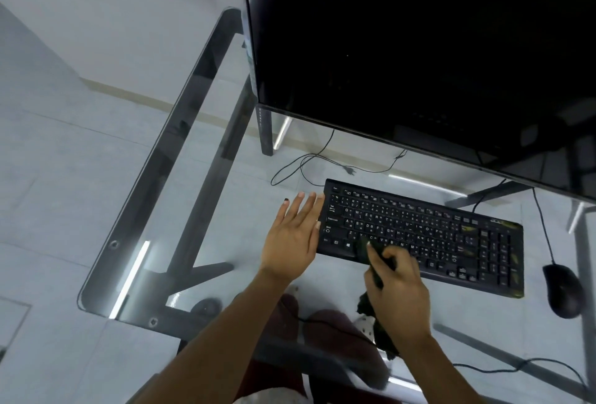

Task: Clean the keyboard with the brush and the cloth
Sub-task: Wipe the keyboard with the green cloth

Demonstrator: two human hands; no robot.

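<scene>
1. Your right hand (pixel 398 287) is nearest the camera, at the front edge of the keyboard (pixel 419 232); its grip is pinched around a dark brush (pixel 371 258), fingers curled about the handle.
2. The brush head sits on the bottom key rows, left of the keyboard's centre, near the space bar.
3. A dark cloth (pixel 375 316) lies crumpled on the glass counter (pixel 180 178) just in front of the keyboard, partly hidden under your right wrist; you cannot tell whether the hand also touches it.
4. Your left hand (pixel 292 236) rests flat at the keyboard's left end, fingers spread, fingertips against its edge, gripping nothing and apparently steadying it.
5. Judging by this, you are in the brushing step; the cloth wipe is not yet done.
6. Next, sweep the bristles along each row toward the number pad at the keyboard's right end, keeping the left hand braced so the board does not slide.
7. Mind the mouse (pixel 562 290) lying right of the keyboard and its cable.
</scene>
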